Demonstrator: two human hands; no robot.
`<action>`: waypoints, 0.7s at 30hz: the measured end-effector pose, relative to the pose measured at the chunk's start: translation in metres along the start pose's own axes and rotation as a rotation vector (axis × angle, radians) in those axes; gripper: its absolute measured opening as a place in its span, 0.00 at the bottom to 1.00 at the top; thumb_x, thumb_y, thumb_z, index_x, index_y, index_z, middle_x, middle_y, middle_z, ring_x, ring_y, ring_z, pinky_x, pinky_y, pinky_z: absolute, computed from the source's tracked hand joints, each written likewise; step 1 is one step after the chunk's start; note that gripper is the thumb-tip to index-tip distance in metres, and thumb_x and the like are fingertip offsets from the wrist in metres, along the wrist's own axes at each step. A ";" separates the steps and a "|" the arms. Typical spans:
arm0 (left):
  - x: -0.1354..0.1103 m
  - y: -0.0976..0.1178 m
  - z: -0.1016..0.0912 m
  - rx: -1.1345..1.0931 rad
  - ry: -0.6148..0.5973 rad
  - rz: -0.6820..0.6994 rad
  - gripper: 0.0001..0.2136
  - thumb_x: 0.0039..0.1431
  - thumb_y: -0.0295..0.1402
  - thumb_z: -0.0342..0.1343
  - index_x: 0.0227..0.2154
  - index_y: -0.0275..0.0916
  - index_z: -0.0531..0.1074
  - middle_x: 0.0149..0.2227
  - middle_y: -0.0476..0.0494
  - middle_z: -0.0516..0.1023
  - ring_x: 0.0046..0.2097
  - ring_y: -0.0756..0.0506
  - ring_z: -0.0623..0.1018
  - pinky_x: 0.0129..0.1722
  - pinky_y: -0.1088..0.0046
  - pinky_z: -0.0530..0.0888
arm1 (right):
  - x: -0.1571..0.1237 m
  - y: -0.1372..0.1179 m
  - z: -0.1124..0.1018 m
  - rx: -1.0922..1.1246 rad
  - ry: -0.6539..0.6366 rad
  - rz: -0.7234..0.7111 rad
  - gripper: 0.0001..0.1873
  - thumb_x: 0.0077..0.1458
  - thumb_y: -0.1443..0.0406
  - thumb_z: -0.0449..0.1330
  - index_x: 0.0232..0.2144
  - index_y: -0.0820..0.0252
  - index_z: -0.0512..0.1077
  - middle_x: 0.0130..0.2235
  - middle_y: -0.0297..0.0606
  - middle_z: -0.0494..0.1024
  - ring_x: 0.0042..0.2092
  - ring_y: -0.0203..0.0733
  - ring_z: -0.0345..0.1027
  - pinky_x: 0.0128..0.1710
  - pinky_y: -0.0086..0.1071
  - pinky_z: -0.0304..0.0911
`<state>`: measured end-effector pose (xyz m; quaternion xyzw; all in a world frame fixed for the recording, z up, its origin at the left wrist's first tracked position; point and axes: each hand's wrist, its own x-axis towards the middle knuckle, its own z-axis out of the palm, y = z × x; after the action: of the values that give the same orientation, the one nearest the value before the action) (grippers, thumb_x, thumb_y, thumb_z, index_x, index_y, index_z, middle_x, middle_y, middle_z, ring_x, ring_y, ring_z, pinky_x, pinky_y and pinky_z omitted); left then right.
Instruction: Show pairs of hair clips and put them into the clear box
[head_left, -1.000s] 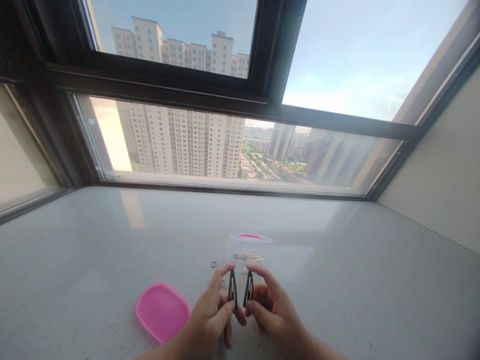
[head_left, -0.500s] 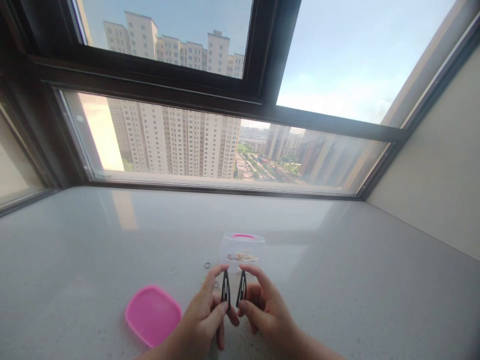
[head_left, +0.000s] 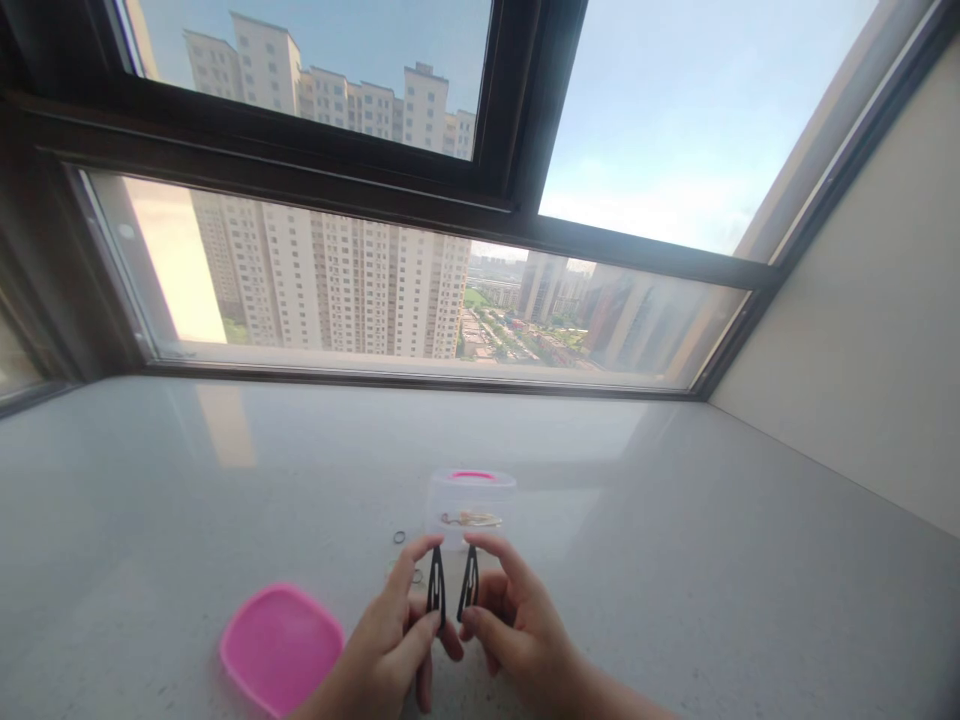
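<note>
My left hand (head_left: 390, 645) pinches a black snap hair clip (head_left: 436, 583) upright between thumb and forefinger. My right hand (head_left: 517, 625) pinches a second black hair clip (head_left: 469, 582) the same way, so the two clips stand side by side, almost touching. Just behind them stands a small clear plastic box (head_left: 471, 500) with something pink and a pale clip inside. Its pink lid (head_left: 280, 647) lies flat on the sill to the left of my left hand.
A small dark ring (head_left: 399, 537) lies on the grey stone window sill (head_left: 187, 500) left of the box. A black-framed window (head_left: 480, 215) runs along the back, and a beige wall (head_left: 862, 330) closes the right side.
Both hands keep the same grip on the clips. The view has turned slightly to the right, so the hands, box and lid sit a little further left and lower in the picture.
</note>
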<state>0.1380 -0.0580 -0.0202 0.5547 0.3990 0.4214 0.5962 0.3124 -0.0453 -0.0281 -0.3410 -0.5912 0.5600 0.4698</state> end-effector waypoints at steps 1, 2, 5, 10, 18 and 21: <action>0.000 0.000 0.000 -0.002 -0.001 -0.001 0.30 0.61 0.41 0.49 0.61 0.40 0.45 0.27 0.46 0.79 0.15 0.53 0.70 0.15 0.81 0.63 | 0.000 0.000 0.000 0.003 0.003 0.001 0.33 0.51 0.57 0.65 0.56 0.56 0.59 0.24 0.28 0.67 0.20 0.30 0.57 0.15 0.21 0.55; -0.001 0.001 0.000 -0.004 -0.001 -0.001 0.30 0.61 0.42 0.49 0.61 0.40 0.45 0.27 0.46 0.79 0.15 0.53 0.70 0.15 0.81 0.63 | 0.000 -0.001 0.000 0.004 0.004 0.003 0.33 0.51 0.57 0.65 0.56 0.56 0.59 0.24 0.28 0.67 0.20 0.30 0.57 0.15 0.21 0.55; -0.001 0.001 -0.001 -0.012 -0.001 -0.001 0.30 0.61 0.43 0.50 0.61 0.41 0.46 0.28 0.46 0.79 0.16 0.53 0.70 0.15 0.81 0.63 | 0.001 -0.001 0.000 -0.001 0.004 0.002 0.33 0.51 0.57 0.66 0.56 0.56 0.59 0.24 0.29 0.68 0.20 0.30 0.58 0.15 0.21 0.55; -0.001 0.001 -0.001 -0.001 -0.001 -0.008 0.32 0.60 0.46 0.50 0.61 0.40 0.44 0.27 0.46 0.79 0.15 0.53 0.69 0.15 0.80 0.63 | 0.001 0.000 0.000 0.005 -0.007 -0.010 0.33 0.51 0.57 0.66 0.56 0.56 0.59 0.24 0.29 0.68 0.19 0.30 0.58 0.15 0.21 0.54; 0.000 0.001 -0.001 0.002 0.003 -0.006 0.31 0.60 0.47 0.50 0.61 0.41 0.46 0.28 0.46 0.79 0.15 0.53 0.70 0.15 0.81 0.63 | 0.002 0.003 0.001 0.024 -0.007 -0.009 0.34 0.51 0.57 0.66 0.56 0.56 0.59 0.25 0.29 0.68 0.21 0.32 0.61 0.15 0.20 0.55; 0.000 -0.002 -0.002 -0.025 0.000 0.008 0.32 0.60 0.48 0.50 0.61 0.42 0.45 0.28 0.46 0.79 0.15 0.53 0.70 0.14 0.81 0.63 | 0.002 0.004 0.000 0.021 -0.008 -0.016 0.33 0.51 0.57 0.66 0.56 0.57 0.59 0.25 0.30 0.69 0.21 0.32 0.62 0.15 0.21 0.55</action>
<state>0.1366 -0.0572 -0.0224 0.5488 0.3914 0.4286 0.6017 0.3116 -0.0431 -0.0315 -0.3289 -0.5898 0.5637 0.4756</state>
